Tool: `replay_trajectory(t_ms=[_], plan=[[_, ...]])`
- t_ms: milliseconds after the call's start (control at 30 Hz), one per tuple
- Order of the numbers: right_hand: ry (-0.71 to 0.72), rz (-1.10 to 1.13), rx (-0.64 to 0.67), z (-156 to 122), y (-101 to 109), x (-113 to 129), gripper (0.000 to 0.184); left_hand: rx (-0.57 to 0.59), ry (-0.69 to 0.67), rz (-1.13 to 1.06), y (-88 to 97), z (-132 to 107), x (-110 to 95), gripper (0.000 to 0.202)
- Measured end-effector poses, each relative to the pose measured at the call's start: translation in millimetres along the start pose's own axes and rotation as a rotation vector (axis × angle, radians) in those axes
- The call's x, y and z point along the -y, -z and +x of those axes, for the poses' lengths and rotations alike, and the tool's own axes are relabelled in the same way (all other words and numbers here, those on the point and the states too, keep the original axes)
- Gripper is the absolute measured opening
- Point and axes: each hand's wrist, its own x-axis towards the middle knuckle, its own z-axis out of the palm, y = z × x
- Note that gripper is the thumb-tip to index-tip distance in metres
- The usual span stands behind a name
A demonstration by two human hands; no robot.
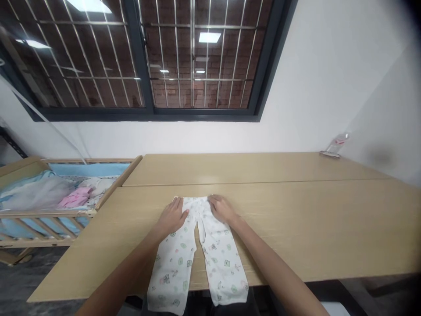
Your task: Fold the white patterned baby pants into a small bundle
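Note:
A pair of white baby pants (pixel 217 259) with small green and pink animal prints lies front up on the wooden table, waistband away from me. Both legs point toward me, and their cuffs hang past the table's near edge. On the left corner of the waistband rests my left hand (pixel 173 216), fingers stretched out and thumb apart. My right hand (pixel 222 209) lies on the right corner, its fingers extended over the waistband and its thumb hidden. Neither hand lifts the cloth from the tabletop.
The light wooden table (pixel 312 224) reaches to the wall, with a seam across it. A clear plastic package (pixel 338 144) stands at its far right corner. At left is a wooden crib (pixel 49 215) holding bedding and a pink cloth (pixel 76 197). A barred window (pixel 200 57) is ahead.

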Motion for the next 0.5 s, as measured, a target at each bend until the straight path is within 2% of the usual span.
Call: replay_trajectory(t_ms=[100,200,500], plan=[[0.014,-0.032,0.012,-1,-8,-2,0.038,0.025,0.009,0.017,-14.0,-2,0,0.071],[0.005,-0.029,0.01,8,-15,-11,0.042,0.071,0.054,0.041,-20.9,9,3,0.077],[-0.033,0.037,0.084,51,-19,-33,0.044,0.132,0.122,0.034,-16.9,55,17,0.078]])
